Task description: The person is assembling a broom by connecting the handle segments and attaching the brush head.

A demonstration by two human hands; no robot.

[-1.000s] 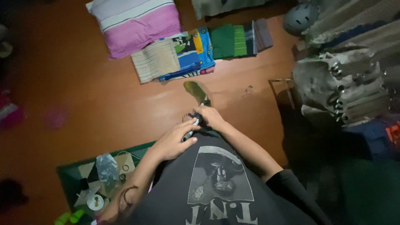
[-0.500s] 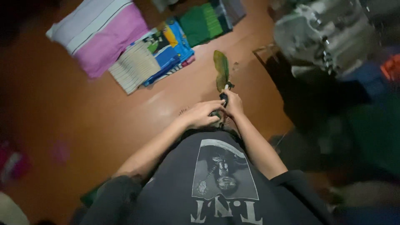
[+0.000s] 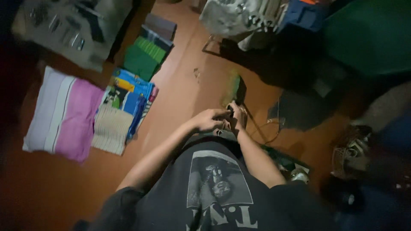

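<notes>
Both my hands meet in front of my waist over the orange-brown floor. My right hand (image 3: 239, 115) is closed around the dark handle of a small object whose flat green end (image 3: 234, 88) points away from me. My left hand (image 3: 210, 120) is curled against the handle's near end, touching my right hand. The light is dim and the handle is mostly hidden by my fingers. My dark printed shirt (image 3: 214, 188) fills the bottom of the view.
Folded cloths lie in a row at the left: a pink-and-white one (image 3: 64, 115), a beige striped one (image 3: 112, 128), a blue patterned one (image 3: 128, 96), green ones (image 3: 145, 55). A thin cable (image 3: 263, 128) loops right of my hands. Bags, shoes (image 3: 351, 149) and a dark green box (image 3: 368, 34) crowd the right.
My view has swung, so the cloths now sit further left and the clutter on the right has come in. My hands have stayed together on the green-ended object.
</notes>
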